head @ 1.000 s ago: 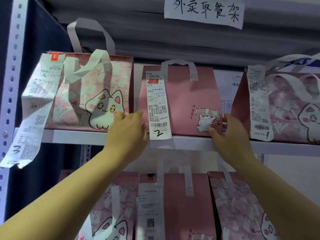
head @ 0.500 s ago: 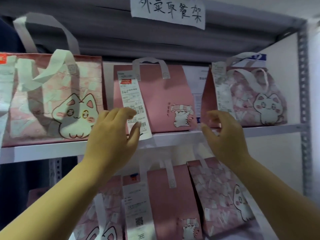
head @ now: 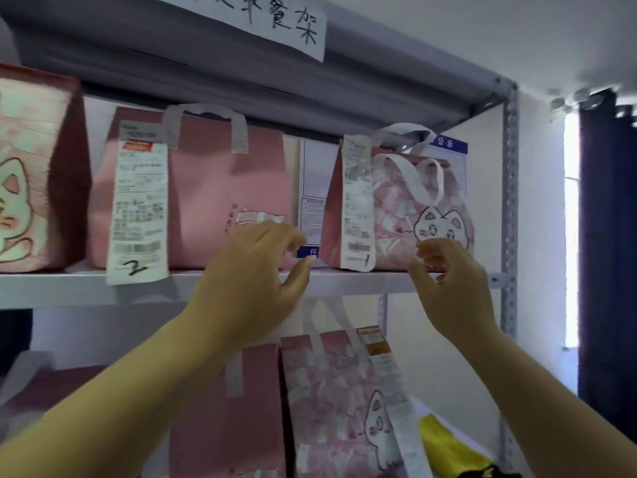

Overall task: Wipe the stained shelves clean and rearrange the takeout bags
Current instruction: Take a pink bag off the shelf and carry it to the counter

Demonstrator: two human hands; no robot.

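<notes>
left hand (head: 255, 274) and right hand (head: 451, 288) are hovering by the shelf (head: 69, 288), fingers loosely curled, gripping nothing, the right before the cat bag (head: 406, 208).

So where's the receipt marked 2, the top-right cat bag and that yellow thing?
Receipt 2 (head: 138, 201): head view, middle of the paper strip.
Cat bag (head: 437, 226): head view, on the cat's face.
Yellow thing (head: 444, 443): head view, its middle.
</notes>
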